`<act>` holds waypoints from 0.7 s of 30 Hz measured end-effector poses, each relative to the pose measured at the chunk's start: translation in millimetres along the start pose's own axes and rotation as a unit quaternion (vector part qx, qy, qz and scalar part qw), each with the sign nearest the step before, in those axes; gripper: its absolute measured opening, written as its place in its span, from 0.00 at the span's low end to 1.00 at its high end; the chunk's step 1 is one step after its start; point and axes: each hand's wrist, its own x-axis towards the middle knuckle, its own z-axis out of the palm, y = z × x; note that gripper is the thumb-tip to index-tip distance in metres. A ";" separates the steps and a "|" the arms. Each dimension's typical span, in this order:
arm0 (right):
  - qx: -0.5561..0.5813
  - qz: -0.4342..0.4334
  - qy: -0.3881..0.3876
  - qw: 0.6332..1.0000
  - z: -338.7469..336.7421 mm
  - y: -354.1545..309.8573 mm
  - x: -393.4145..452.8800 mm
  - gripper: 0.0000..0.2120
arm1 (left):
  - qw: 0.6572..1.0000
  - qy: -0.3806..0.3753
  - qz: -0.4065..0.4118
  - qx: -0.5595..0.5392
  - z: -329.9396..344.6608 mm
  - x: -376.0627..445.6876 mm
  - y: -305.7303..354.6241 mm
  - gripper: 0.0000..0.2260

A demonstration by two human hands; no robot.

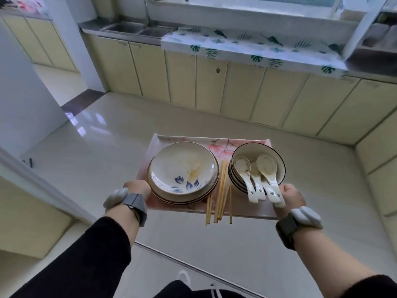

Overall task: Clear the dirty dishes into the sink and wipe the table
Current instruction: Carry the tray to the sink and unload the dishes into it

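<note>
You are carrying a pink tray (pixel 247 208) above the tiled floor (pixel 120 130), in front of your body. On its left half sits a stack of plates (pixel 182 172); the top one has a blue flower print and a yellowish smear. On the right half stands a stack of dark-rimmed bowls (pixel 257 165) with three white spoons (pixel 261 178) lying in the top bowl, their handles sticking out toward you. Between plates and bowls lie wooden chopsticks (pixel 220 194), their ends jutting past the tray's near edge.

Your left hand (pixel 137 189) is curled round the tray's left edge, just beside the plates. Your right hand (pixel 292 196) grips the right near corner, touching the spoon handles. The hands are well apart.

Ahead, the double steel sink (pixel 137 30) sits in a surface (pixel 253 48) covered with leaf-print cloth, over yellow cabinets (pixel 236 91).
</note>
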 end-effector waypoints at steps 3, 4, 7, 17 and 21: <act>0.009 0.009 0.007 1.000 24.8 -43.5 36.9 0.16 | 0.999 0.015 0.000 0.029 -25.6 53.0 53.9 0.17; 0.018 0.015 0.016 1.000 35.1 -60.5 56.4 0.17 | 0.999 0.020 0.000 0.038 -30.8 73.2 73.5 0.17; 0.017 0.012 0.017 1.000 52.0 -100.3 91.5 0.16 | 0.999 0.017 0.031 0.023 -36.8 115.6 113.8 0.17; -0.002 0.007 0.018 1.000 121.4 -226.2 282.8 0.19 | 0.990 0.012 0.084 0.111 -52.5 267.4 296.4 0.17; 0.011 0.003 0.032 0.999 147.5 -298.0 369.6 0.17 | 0.985 0.009 0.096 0.144 -62.4 335.6 383.9 0.17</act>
